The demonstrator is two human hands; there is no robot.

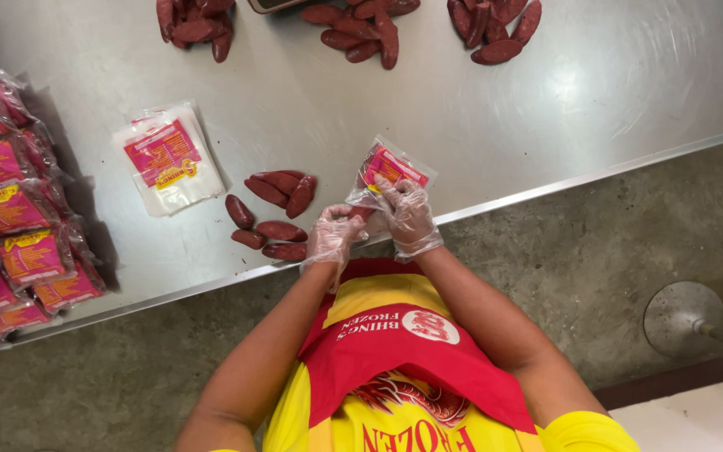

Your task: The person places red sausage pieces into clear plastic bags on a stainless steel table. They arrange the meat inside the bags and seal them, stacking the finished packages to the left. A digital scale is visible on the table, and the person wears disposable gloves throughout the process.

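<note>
Both my hands wear thin clear gloves. My right hand [409,215] grips the mouth of a small clear plastic pouch [393,166] with a pink and yellow label, held just over the steel table's front edge. My left hand [333,234] pinches a dark red sausage at the pouch's opening; the sausage is mostly hidden by my fingers. Several loose dark red sausages [271,213] lie on the table just left of my hands. A small stack of empty labelled pouches [169,157] lies further left.
The stainless steel table [495,117] has its front rim running diagonally. Filled pouches [18,226] are piled at the left edge. Three heaps of sausages [361,29] lie along the far side. Concrete floor and a round metal base [684,316] are at the right.
</note>
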